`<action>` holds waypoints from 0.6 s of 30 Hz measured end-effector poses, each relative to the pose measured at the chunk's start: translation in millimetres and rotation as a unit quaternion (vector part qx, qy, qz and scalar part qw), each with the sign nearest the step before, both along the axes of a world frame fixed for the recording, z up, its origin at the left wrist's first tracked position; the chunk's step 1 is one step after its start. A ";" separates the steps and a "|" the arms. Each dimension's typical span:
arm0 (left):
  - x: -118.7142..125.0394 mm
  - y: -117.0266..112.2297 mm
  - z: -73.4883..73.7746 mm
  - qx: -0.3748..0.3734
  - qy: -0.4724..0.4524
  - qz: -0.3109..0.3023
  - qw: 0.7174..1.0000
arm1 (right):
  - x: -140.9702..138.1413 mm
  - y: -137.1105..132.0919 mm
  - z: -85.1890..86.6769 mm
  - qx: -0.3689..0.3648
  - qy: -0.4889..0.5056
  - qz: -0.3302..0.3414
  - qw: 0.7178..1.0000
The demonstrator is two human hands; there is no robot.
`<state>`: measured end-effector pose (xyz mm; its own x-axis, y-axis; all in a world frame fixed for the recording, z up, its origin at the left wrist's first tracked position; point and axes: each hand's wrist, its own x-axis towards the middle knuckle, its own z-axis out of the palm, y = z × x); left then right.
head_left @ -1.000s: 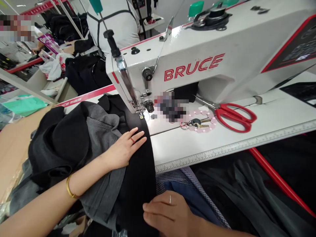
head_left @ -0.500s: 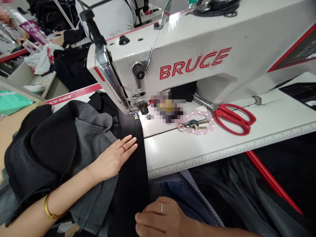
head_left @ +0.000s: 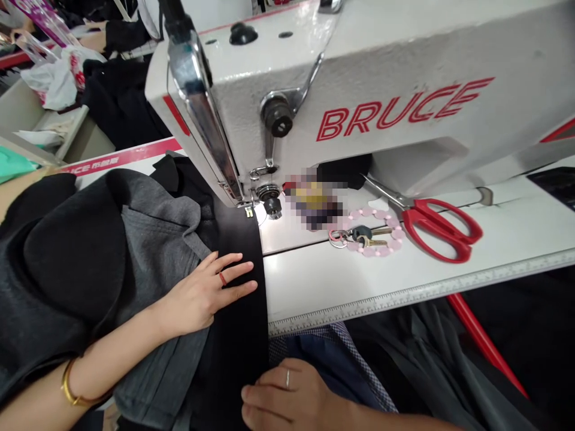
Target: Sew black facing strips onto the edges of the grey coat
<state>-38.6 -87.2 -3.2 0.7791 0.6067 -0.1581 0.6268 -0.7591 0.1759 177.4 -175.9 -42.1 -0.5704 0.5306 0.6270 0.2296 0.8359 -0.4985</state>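
Left hand (head_left: 191, 302) was laid palm down, fingers (head_left: 237, 271) extended, parted, pointed right; left forearm (head_left: 121, 354) was angled in from lower left. Right hand (head_left: 294, 395) was held lower, fingers bent, pointed left; thumb couldn't be made out. Right forearm (head_left: 390, 421) was partly cropped.

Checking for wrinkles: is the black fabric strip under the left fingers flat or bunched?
Flat: the black fabric strip lies smooth, without visible bunching, beneath the left hand.

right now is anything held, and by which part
The right hand seems to hold the black fabric by its near right edge; the left hand just rests on it.
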 end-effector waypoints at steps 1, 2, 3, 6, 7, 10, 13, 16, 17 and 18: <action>0.8 2.7 0.3 0.003 -0.001 0.004 1.000 | 0.7 3.6 2.1 -0.003 -0.006 0.004 1.000; 1.7 5.7 0.8 0.006 0.000 0.010 1.000 | 1.5 7.4 4.0 -0.008 -0.013 0.009 1.000; 2.4 9.0 1.5 0.008 0.004 0.015 1.000 | 2.3 11.2 5.8 -0.013 -0.018 0.013 1.000; 3.3 21.9 3.3 0.004 0.026 0.028 0.999 | 3.6 22.2 8.5 -0.022 -0.010 0.015 1.000; 3.2 27.0 3.6 0.003 0.033 0.030 0.999 | 3.8 25.6 8.6 -0.024 -0.006 0.014 1.000; 3.1 41.0 3.2 0.009 0.047 0.034 0.998 | 4.2 35.5 6.6 -0.026 -0.006 0.016 1.000; 5.6 41.4 1.9 0.029 0.047 0.040 0.998 | 5.8 43.4 3.4 -0.010 -0.017 0.023 1.000; 7.9 22.1 0.4 0.038 0.019 0.017 0.999 | 8.2 47.1 2.8 0.003 -0.032 0.022 0.999; 7.5 13.5 -0.1 0.035 0.004 0.005 0.999 | 8.8 47.5 3.5 0.007 -0.035 0.020 0.999; 6.6 5.3 -0.6 0.031 -0.011 -0.005 0.999 | 9.2 47.7 4.7 0.012 -0.035 0.019 0.999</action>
